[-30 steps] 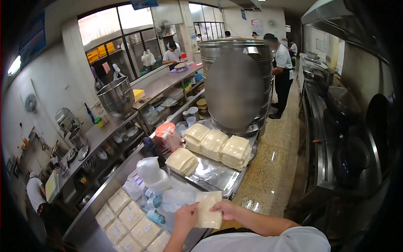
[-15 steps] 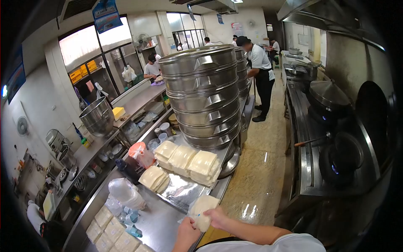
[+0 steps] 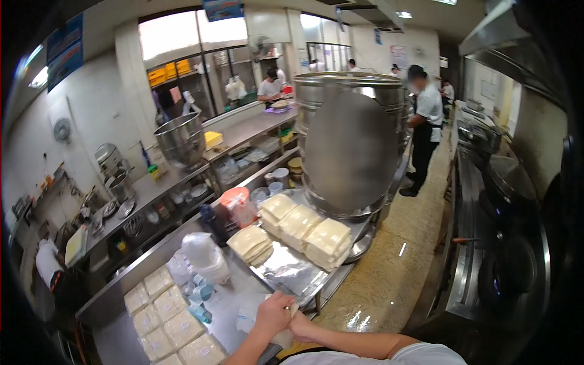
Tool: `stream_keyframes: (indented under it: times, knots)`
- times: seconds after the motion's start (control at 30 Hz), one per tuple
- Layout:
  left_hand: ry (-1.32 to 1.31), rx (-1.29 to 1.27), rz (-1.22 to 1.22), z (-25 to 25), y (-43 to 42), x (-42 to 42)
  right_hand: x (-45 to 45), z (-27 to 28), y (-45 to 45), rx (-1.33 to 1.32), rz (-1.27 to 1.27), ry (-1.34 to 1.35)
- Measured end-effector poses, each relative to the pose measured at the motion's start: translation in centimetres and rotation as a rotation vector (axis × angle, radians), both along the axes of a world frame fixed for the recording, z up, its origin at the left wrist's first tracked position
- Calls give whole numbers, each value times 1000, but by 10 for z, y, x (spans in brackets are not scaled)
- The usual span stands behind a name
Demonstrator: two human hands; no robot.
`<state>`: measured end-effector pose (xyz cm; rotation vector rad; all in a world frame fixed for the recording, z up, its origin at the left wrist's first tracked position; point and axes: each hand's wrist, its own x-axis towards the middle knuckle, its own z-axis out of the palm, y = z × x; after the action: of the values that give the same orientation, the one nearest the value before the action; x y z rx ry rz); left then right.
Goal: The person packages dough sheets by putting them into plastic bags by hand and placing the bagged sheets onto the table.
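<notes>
Near the bottom centre, my left hand (image 3: 275, 313) is closed on a clear plastic bag (image 3: 247, 311) with pale flat sheets inside. Against it, my right hand (image 3: 300, 327) is closed on the same bag, whose contents are mostly hidden by my hands. Packed bags of pale sheets (image 3: 182, 322) lie in rows on the steel table at the lower left. Beyond my hands, stacks of pale square sheets (image 3: 299, 226) rest on a metal tray (image 3: 292, 267), with a smaller stack (image 3: 250, 243) at its left.
A bundle of white plastic bags (image 3: 204, 252) and light blue items (image 3: 199, 311) sit on the table. An orange container (image 3: 239, 205) stands behind. Tall steel steamers (image 3: 350, 79) rise past the tray. A person (image 3: 426, 121) stands in the aisle; stoves (image 3: 486, 231) line the right.
My hands have come together, and the left one now covers much of the bag, which was held up flat between them before. The view has swung left again.
</notes>
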<state>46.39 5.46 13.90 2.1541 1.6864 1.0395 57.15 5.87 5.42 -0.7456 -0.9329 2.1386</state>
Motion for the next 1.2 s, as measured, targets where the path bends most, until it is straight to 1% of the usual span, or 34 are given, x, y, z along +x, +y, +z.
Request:
stream_keyframes:
  times: [0.03, 0.07, 0.1, 0.17, 0.2, 0.3, 0.33, 0.43, 0.47, 0.53, 0.57, 0.63, 0.7, 0.73, 0.77, 0.83, 0.87, 0.97, 1.1, 1.17, 1.2]
  knots:
    - [-9, -5, -20, 1, -7, -11, -10, 4, -1, -108, 51, 51]
    - [-19, -5, -39, 2, -11, -23, -21, -17, -1, -76, 82, 9]
    - [-29, -8, -61, 2, -16, -35, -32, -24, 2, -98, 102, 3]
    - [-96, 38, -25, -7, -23, -59, -55, -38, 5, -149, 142, -12]
    - [-128, 61, -6, -11, -27, -72, -74, -61, 8, -67, 50, -34]
    - [-270, -104, 268, -8, -38, -108, -107, 9, -3, 120, 95, -57]
    - [-260, -42, 286, -13, -40, -119, -119, 28, -8, 112, 45, -117]
    - [-137, 41, 290, -28, -36, -157, -160, 6, -16, 11, -40, -120]
    - [-102, 7, 264, -33, -32, -169, -170, -8, -21, 92, 14, -120]
    - [-33, -64, 202, -39, -27, -190, -186, -24, -20, -6, 156, -163]
    - [-2, -82, 104, -39, -28, -201, -191, -34, -17, -55, 222, -185]
    - [54, -121, -102, -40, -32, -218, -198, -77, -3, -34, 178, -203]
    - [-91, -73, -71, -36, -42, -222, -196, -92, -9, -154, 131, -130]
    - [-169, -51, -50, -39, -51, -221, -198, -76, -2, -277, 102, -49]
    - [-186, -26, 66, -50, -61, -220, -200, -64, 8, -394, 71, 30]
    - [-200, 32, 294, -75, -77, -218, -199, -57, 21, -473, 0, 44]
    - [-152, 20, 337, -91, -84, -220, -199, -55, 26, -506, -37, 56]
    - [-246, -61, 399, -113, -89, -216, -195, -48, 37, -522, -99, 139]
    - [-198, -6, 391, -112, -69, -214, -197, -60, 57, -591, -123, 228]
    - [-145, 19, 394, -113, -59, -211, -201, -63, 68, -543, -105, 197]
    - [-167, 12, 392, -111, -57, -209, -202, -67, 73, -519, -102, 184]
